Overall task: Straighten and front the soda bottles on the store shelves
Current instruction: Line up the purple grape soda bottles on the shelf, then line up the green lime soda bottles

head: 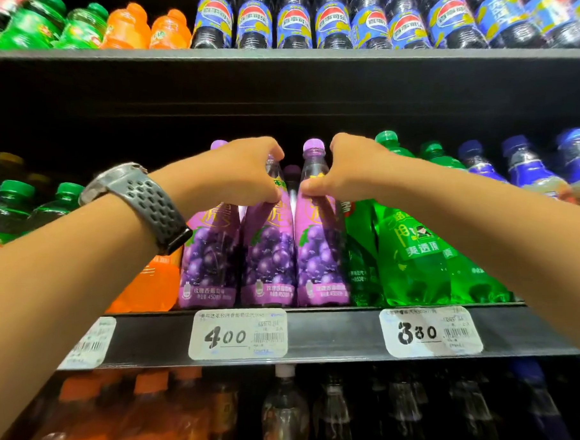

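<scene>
Three purple grape soda bottles stand at the front of the middle shelf. My left hand, with a grey watch on the wrist, grips the neck of the middle grape bottle. My right hand grips the neck of the right grape bottle, whose purple cap shows above my fingers. The left grape bottle stands untouched beside them. Another purple cap shows behind, between the two held bottles.
Green soda bottles stand right of the grape ones, blue bottles further right, an orange bottle to the left. Cola bottles line the top shelf. Price tags reading 400 and 380 hang on the shelf edge. Dark bottles fill the lower shelf.
</scene>
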